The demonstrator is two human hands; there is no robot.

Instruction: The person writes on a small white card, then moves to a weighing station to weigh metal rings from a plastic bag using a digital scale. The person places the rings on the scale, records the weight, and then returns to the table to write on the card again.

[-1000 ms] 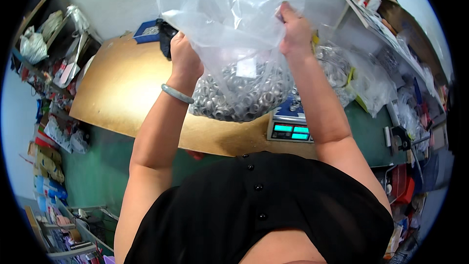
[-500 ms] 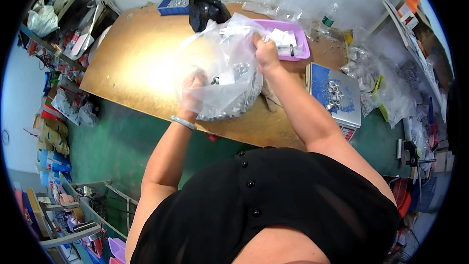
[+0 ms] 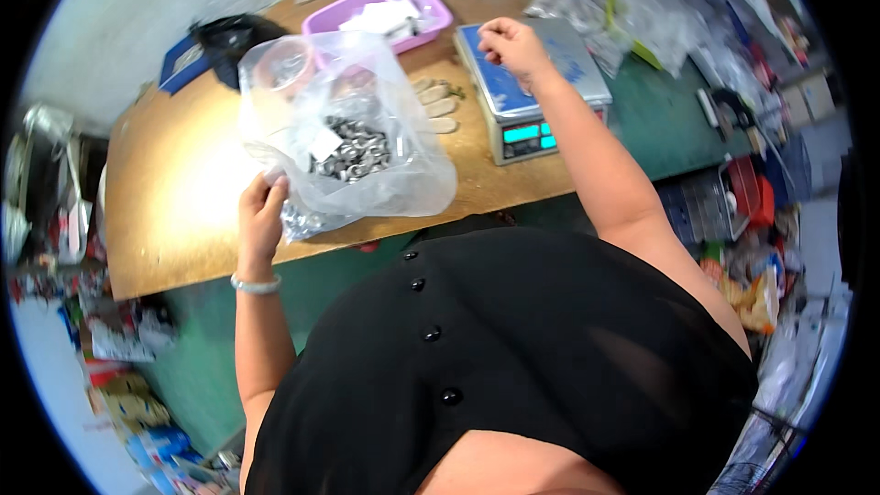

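Observation:
A large clear plastic bag [image 3: 412, 165] stands with its mouth wide on the wooden table. Inside lie many small silver metal pieces [image 3: 359, 148] and a white paper slip [image 3: 324, 143]. My left hand [image 3: 263, 215] pinches the bag's rim at its near left side. Over the blue-topped weighing scale [image 3: 490, 82], my right hand [image 3: 515, 48] is closed with curled fingers; whatever they hold, if anything, is hidden. The scale's display is lit, and no metal pieces show on its plate. A pale work glove [image 3: 440, 110] lies between bag and scale.
Behind the bag stands a pink plastic basket [image 3: 438, 26] holding white papers. A black plastic bag [image 3: 240, 37] and a blue tray [image 3: 181, 66] sit at the far left. Clear plastic bags [image 3: 587, 5] are heaped beyond the scale. The wooden table's [image 3: 147, 211] front edge is near me.
My right hand has let go of the bag and moved right, over the scale. The pieces seen on the scale no longer show. My left hand still holds the bag. The view has turned right.

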